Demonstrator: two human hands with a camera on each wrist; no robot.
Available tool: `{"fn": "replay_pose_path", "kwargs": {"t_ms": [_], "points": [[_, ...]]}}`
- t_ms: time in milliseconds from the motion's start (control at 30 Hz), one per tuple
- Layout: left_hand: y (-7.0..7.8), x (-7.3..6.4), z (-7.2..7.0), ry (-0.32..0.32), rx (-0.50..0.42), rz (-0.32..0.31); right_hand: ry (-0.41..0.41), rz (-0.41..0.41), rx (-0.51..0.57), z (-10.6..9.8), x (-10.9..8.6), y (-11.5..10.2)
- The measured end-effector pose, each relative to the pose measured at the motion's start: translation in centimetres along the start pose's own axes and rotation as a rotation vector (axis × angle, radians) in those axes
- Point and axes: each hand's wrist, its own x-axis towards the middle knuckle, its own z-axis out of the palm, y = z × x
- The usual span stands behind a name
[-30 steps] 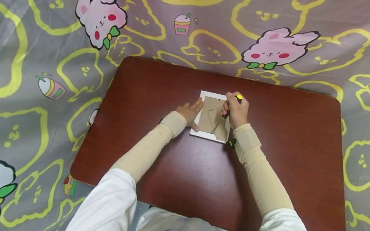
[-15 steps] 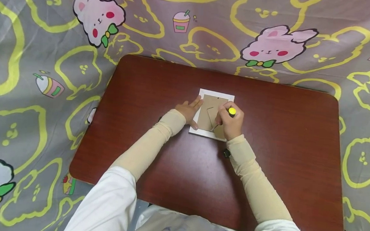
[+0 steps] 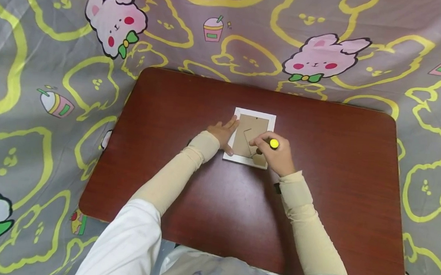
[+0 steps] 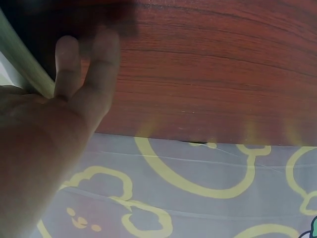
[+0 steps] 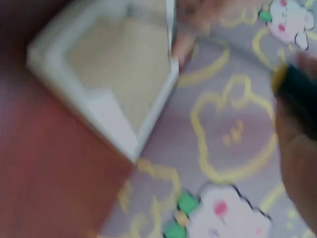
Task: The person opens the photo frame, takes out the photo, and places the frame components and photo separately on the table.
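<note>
A white picture frame lies on the table with its brown backing board facing up. A thin bent line, like the outline of a stand, marks the board. My left hand rests along the frame's left edge, fingers spread. In my right hand I grip a screwdriver by its black and yellow handle, whose yellow end faces up in the head view. The right wrist view, blurred, shows its thin metal shaft reaching over the backing board. The left wrist view shows two straight fingers of my left hand.
The frame lies near the middle of a reddish-brown wooden table with rounded corners. A grey cloth with yellow outlines and rabbit drawings hangs behind and around the table.
My right hand has come down and toward me with the screwdriver, whose handle has tipped so its yellow end points up. My left hand stays at the frame's left edge.
</note>
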Motion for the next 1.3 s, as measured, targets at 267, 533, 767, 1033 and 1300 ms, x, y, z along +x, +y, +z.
{"fn": "replay_pose_path", "kwargs": {"t_ms": [267,533,767,1033,1300], "points": [[0.2,-0.7,-0.2,0.006,-0.021,0.017,0.199,0.011,-0.488,-2.9,-0.1,-1.0],[0.0,0.0,0.1,-0.003,-0.021,0.005,0.251,-0.051,-0.502,-1.0,-1.5,1.1],[-0.2,0.7,0.7,-0.001,-0.046,-0.005,0.111,0.146,-0.714,2.3,-3.0,4.3],[-0.2,1.3,0.9,-0.01,-0.044,-0.029,0.034,0.254,-0.758,3.1,-2.4,6.4],[-0.1,1.7,1.1,-0.001,-0.042,-0.035,0.056,0.21,-0.861,4.3,-1.9,7.2]]}}
